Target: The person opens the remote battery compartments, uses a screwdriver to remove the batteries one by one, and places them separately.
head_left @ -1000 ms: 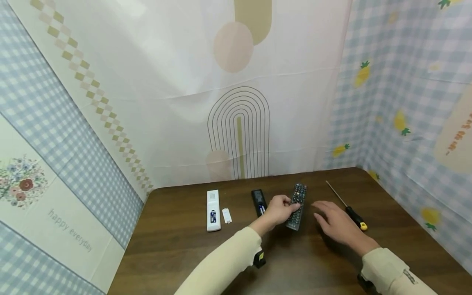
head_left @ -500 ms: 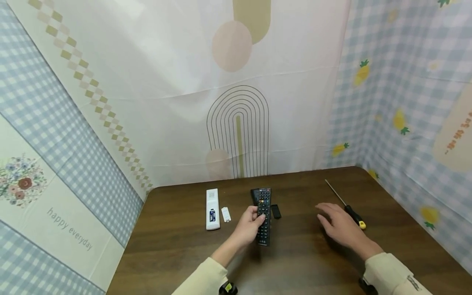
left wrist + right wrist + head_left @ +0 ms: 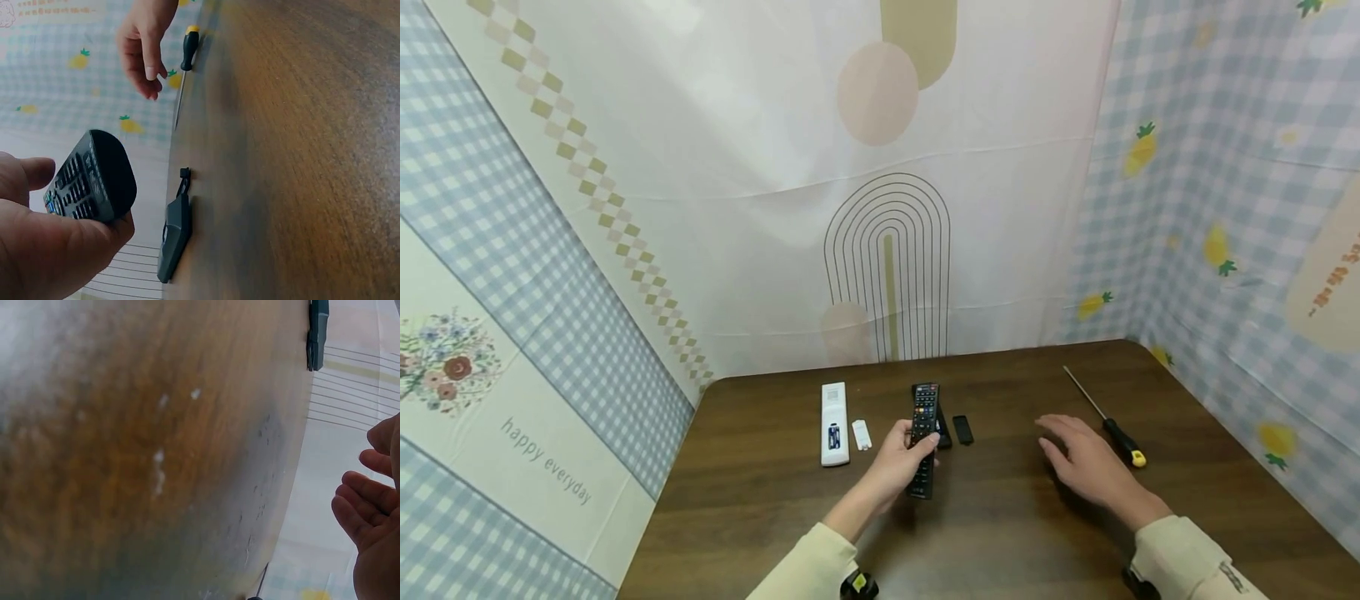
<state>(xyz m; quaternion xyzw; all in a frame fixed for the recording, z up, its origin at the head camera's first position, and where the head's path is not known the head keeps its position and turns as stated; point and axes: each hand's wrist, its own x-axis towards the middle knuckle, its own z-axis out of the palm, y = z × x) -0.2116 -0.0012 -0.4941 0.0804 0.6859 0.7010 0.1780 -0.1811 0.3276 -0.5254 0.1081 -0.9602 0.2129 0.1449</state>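
Observation:
My left hand (image 3: 895, 465) grips a black remote control (image 3: 925, 408), buttons facing up, with the thumb across its keys. In the left wrist view the remote (image 3: 94, 181) is held above the table, its blunt end toward the camera. Behind it in the head view lies a second black remote (image 3: 944, 433), partly hidden, with a small black battery cover (image 3: 962, 430) to its right. My right hand (image 3: 1086, 458) hovers over the right side of the table, fingers loosely bent and holding nothing. A screwdriver (image 3: 1122, 440) with a black and yellow handle lies just beyond it.
At the left of the wooden table (image 3: 737, 500) lies a white remote (image 3: 834, 425), its battery bay exposed with batteries inside. Its white cover (image 3: 861, 435) sits beside it. Patterned cloth (image 3: 775, 275) hangs behind the table and along both sides.
The left hand has carried the black remote leftward and nearer, from beside the right hand to in front of the second black remote. The right hand has hardly moved.

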